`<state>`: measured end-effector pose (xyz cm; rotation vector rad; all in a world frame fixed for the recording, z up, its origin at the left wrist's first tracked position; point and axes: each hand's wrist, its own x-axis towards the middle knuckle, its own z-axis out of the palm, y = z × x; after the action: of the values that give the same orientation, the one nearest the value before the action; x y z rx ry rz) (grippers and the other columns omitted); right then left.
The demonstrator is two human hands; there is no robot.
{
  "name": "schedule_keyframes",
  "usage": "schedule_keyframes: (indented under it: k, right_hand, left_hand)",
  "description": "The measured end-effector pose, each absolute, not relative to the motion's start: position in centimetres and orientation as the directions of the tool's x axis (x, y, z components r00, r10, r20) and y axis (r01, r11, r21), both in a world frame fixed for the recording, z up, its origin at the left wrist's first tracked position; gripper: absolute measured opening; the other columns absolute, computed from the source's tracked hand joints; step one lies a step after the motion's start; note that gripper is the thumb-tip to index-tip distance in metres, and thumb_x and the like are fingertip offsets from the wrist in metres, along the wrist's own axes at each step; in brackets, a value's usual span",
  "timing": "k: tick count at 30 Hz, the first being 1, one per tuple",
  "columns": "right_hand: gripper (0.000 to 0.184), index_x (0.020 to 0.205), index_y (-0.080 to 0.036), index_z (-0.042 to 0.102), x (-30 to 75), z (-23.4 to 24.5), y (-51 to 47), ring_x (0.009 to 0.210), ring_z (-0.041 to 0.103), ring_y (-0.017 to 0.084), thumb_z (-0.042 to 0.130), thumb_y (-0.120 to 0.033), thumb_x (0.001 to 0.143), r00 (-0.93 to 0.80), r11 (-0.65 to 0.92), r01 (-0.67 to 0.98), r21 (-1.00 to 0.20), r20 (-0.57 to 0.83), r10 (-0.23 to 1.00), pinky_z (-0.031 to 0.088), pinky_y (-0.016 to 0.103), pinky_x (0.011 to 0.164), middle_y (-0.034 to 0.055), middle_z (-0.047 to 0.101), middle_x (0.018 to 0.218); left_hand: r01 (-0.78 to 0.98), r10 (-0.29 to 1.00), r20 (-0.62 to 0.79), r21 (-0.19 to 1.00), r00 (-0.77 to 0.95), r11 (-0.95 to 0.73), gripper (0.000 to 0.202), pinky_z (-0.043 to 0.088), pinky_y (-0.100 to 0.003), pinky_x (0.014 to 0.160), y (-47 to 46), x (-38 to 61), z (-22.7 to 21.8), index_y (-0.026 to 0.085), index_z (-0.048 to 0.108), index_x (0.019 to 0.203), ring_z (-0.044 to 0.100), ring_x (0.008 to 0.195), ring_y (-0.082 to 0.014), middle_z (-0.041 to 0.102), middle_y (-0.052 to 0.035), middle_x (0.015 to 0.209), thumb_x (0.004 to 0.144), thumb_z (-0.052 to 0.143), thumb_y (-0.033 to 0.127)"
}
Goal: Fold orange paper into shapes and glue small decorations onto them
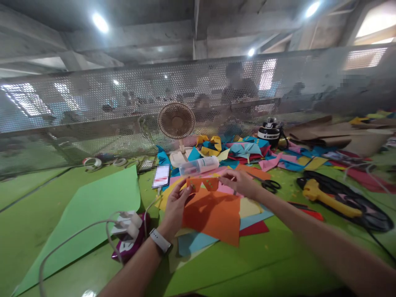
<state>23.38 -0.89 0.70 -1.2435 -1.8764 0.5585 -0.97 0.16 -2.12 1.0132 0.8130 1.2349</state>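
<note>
My left hand (175, 205) and my right hand (240, 182) together hold a small folded orange paper piece (202, 184) with little yellow dots on it, one hand pinching each end. It hovers above a large orange sheet (213, 214) that tops a stack of coloured sheets (247, 218) on the green table (262, 268). A white watch sits on my left wrist.
A light green sheet (93, 214) lies left, by a white cable and charger (126, 225). Behind are a glue bottle (199, 165), a small fan (176, 121), a phone (161, 176), black scissors (271, 185), a yellow glue gun (328, 200), folded paper scraps (244, 150). People sit beyond the mesh screen (93, 103).
</note>
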Motion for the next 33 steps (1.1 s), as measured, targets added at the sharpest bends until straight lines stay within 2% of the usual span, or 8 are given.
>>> schedule_keyframes:
  k: [4,8,12,17,23,29,31,33]
  right_hand:
    - [0.028,0.083,-0.016,0.062,22.6,0.1,-1.3,0.067,0.058,0.014,0.06,-0.044,0.081,-0.198,0.42,0.515,-0.748,0.373,0.907,0.045,0.025,0.062,0.0028,0.064,0.075]
    - [0.028,0.091,-0.016,0.062,22.7,-0.5,-0.9,0.064,0.056,0.012,0.06,-0.041,0.081,-0.209,0.414,0.389,-0.823,0.359,0.91,0.044,0.023,0.058,0.0019,0.063,0.076]
    - [0.03,0.092,-0.014,0.064,23.3,-0.6,-0.3,0.058,0.055,0.012,0.058,-0.042,0.082,-0.228,0.317,0.336,-0.887,0.25,0.941,0.044,0.022,0.052,0.0011,0.061,0.068]
    - [0.031,0.087,-0.013,0.066,23.6,-0.5,-0.1,0.055,0.055,0.011,0.061,-0.043,0.079,-0.229,0.25,0.288,-0.925,0.187,0.955,0.042,0.02,0.049,0.0001,0.06,0.062]
    - [0.034,0.09,-0.014,0.067,23.0,0.3,-0.7,0.056,0.058,0.01,0.063,-0.046,0.078,-0.224,0.205,0.294,-0.934,0.142,0.964,0.04,0.017,0.044,0.0017,0.064,0.069]
    - [0.047,0.107,-0.016,0.057,22.9,0.2,-0.5,0.053,0.066,0.014,0.053,-0.056,0.084,-0.245,0.01,0.15,-0.989,-0.027,0.969,0.045,0.018,0.043,0.0028,0.065,0.07]
    - [0.048,0.117,-0.017,0.052,22.8,0.2,-0.5,0.051,0.066,0.012,0.058,-0.05,0.082,-0.237,0.003,0.117,-0.993,-0.025,0.971,0.044,0.017,0.043,0.001,0.063,0.071]
    - [0.054,0.125,-0.019,0.048,22.5,0.2,-0.4,0.05,0.064,0.01,0.066,-0.042,0.079,-0.215,0.038,0.093,-0.995,0.017,0.976,0.042,0.016,0.043,-0.002,0.061,0.071]
  left_hand:
    - [-0.347,0.978,0.017,0.936,0.206,0.057,0.056,0.052,-0.021,0.076,-0.3,-0.5,-2.0,0.022,0.054,0.123,0.067,0.078,-0.0111,0.072,-0.0008,0.088,0.072,0.076,0.027]
    - [-0.334,0.959,0.036,0.941,0.281,0.063,0.064,0.052,-0.024,0.079,-0.8,-0.3,-1.8,0.025,0.048,0.13,0.066,0.088,-0.0143,0.071,-0.0037,0.1,0.072,0.076,0.024]
    - [-0.286,0.96,0.029,0.957,0.279,0.055,0.058,0.052,-0.026,0.08,-0.9,-0.5,-1.6,0.023,0.051,0.128,0.066,0.092,-0.0173,0.07,-0.0056,0.101,0.075,0.073,0.029]
    - [-0.124,0.967,0.056,0.992,0.25,-0.026,0.046,0.051,-0.023,0.08,-0.4,-0.6,-1.5,0.022,0.063,0.116,0.066,0.09,-0.0166,0.07,-0.0049,0.104,0.073,0.073,0.035]
    - [-0.024,0.974,0.071,0.997,0.216,-0.067,0.032,0.052,-0.024,0.075,0.2,-0.8,-1.8,0.016,0.073,0.089,0.067,0.081,-0.018,0.074,-0.0055,0.087,0.069,0.075,0.041]
    - [-0.081,0.982,0.057,0.996,0.182,-0.043,0.039,0.053,-0.027,0.077,-0.2,-0.8,-1.2,0.016,0.07,0.097,0.069,0.081,-0.0194,0.074,-0.0068,0.089,0.068,0.076,0.041]
    - [-0.087,0.982,0.049,0.996,0.18,-0.033,0.043,0.054,-0.028,0.076,-0.4,-0.7,-0.9,0.015,0.07,0.099,0.069,0.082,-0.0212,0.074,-0.0079,0.091,0.066,0.077,0.041]
    - [-0.13,0.98,0.029,0.991,0.197,-0.004,0.05,0.055,-0.029,0.076,-0.5,-0.8,-0.7,0.016,0.066,0.109,0.069,0.085,-0.0226,0.073,-0.0082,0.095,0.066,0.078,0.039]
